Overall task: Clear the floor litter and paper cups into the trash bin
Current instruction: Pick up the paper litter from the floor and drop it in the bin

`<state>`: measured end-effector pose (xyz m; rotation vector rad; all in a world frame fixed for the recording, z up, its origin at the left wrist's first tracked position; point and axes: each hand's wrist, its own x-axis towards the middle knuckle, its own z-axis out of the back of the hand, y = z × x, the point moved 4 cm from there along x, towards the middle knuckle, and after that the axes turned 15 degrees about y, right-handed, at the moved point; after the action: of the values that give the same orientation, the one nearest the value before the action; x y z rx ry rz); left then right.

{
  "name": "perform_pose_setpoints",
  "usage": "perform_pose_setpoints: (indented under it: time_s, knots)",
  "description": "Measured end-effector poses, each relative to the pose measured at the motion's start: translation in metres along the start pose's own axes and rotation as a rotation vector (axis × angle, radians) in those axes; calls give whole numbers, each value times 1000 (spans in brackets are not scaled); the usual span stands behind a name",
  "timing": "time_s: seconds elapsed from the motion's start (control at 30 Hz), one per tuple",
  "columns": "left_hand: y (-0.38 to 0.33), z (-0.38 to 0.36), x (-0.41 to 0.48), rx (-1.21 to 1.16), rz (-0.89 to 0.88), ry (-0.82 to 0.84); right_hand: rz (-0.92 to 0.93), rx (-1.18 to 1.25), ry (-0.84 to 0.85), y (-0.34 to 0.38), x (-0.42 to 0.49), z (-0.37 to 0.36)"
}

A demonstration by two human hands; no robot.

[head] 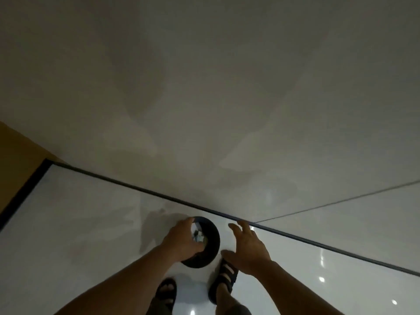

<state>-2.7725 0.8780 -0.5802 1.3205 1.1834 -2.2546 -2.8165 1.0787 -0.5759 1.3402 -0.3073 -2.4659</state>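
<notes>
Left hand (181,242), right hand (247,251), one trash bin (214,235)

no readable text, labels or numbers appear anywhere.

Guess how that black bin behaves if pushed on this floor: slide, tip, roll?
Probably slides easily: the bin sits on glossy floor tiles showing light reflections. Likely light: only a few paper scraps show inside. Round, so once tipped it may roll; its height is hard to judge from above.
</notes>
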Motion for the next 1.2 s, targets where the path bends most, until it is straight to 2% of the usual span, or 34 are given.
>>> perform_pose_setpoints:
  time_s: [0.27, 0.43, 0.6, 0.77, 0.9, 1.07, 1.2]
  knots:
    - [-103, 10, -80, 382, -147, 37, -191, 204, -262, -13, -142, 27]
    - [-207, -40, -107, 603, -322, 50, -331, 356, -417, -67, -234, 21]
    - [-299, -150, -126, 793, -473, 174, -472, 510, -528, -146, -325, -9]
    - [-379, -305, -143, 980, -598, 298, -655, 579, -605, -246, -438, -64]
    - [-421, -432, -162, 1100, -696, 409, -847, 674, -617, -321, -533, -133]
    - [-457, -537, -173, 1232, -741, 497, -1001, 815, -607, -378, -609, -200]
    - [-490, -608, -172, 1319, -778, 578, -1077, 943, -605, -421, -634, -235]
